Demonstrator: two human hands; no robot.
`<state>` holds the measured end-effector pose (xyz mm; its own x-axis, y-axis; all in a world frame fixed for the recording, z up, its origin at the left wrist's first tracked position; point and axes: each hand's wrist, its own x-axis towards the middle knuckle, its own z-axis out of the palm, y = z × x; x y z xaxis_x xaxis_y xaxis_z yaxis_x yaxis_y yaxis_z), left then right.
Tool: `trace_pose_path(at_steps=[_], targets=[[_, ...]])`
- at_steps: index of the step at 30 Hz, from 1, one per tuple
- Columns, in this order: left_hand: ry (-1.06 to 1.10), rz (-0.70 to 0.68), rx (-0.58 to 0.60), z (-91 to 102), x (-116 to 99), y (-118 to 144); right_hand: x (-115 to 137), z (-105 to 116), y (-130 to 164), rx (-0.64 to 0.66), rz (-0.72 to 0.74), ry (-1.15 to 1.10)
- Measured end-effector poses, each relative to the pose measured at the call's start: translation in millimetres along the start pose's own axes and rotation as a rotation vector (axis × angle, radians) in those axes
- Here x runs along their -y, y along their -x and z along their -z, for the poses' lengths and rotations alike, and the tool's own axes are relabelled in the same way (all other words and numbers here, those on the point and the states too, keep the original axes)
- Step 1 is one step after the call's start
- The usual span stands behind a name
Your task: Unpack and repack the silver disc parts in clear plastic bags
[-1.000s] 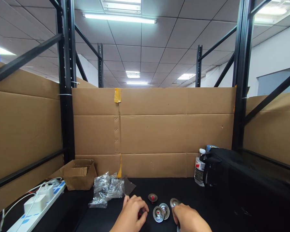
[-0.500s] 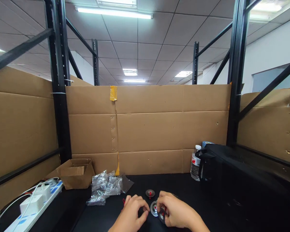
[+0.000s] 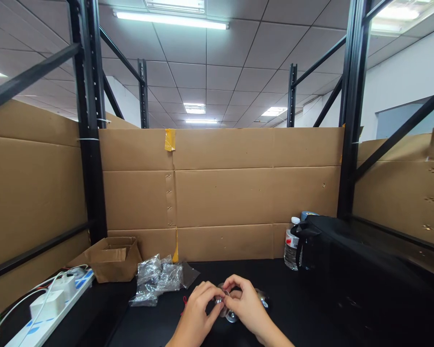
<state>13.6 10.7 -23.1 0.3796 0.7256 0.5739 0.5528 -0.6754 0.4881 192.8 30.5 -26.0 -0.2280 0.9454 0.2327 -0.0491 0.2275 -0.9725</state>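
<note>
My left hand (image 3: pixel 198 311) and my right hand (image 3: pixel 246 306) meet at the near middle of the black table (image 3: pixel 155 327). Their fingertips pinch a small round silver metal disc (image 3: pixel 222 299) held between them just above the surface. More silver discs (image 3: pixel 263 300) lie on the table under and beside my right hand, mostly hidden by it. A small red piece (image 3: pixel 184 301) shows just left of my left hand.
Crumpled clear plastic bags (image 3: pixel 158 279) lie left of my hands, and an open cardboard box (image 3: pixel 110 258) stands further left. A white power strip with adapters (image 3: pixel 47 306) runs along the left edge. A water bottle (image 3: pixel 290 250) and a black bag (image 3: pixel 347 270) stand at the right. Cardboard walls enclose the table.
My right hand moved left from the discs on the table to meet my left hand, and both lifted one disc between their fingertips. The view shifted slightly.
</note>
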Motion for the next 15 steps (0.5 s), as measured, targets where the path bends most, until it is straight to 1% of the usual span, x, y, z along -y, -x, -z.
trace_pose_path(at_steps=[3,7,9,11,15], targets=[[-0.012,0.037,0.063,-1.4,2.4,0.6,-8.0,-0.5,-1.2,-0.008,-0.038,-0.014],[-0.04,0.072,0.084,0.9,2.7,2.4,-16.6,0.0,-1.5,-0.042,-0.067,-0.063],[-0.053,0.063,0.07,3.7,3.4,2.3,-16.9,0.1,0.0,-0.023,-0.069,-0.113],[-0.033,0.051,0.046,5.8,4.5,1.8,-13.0,0.3,3.1,0.03,-0.091,-0.151],[0.106,0.071,-0.001,4.8,5.1,1.6,0.5,-0.3,8.7,0.103,-0.12,-0.196]])
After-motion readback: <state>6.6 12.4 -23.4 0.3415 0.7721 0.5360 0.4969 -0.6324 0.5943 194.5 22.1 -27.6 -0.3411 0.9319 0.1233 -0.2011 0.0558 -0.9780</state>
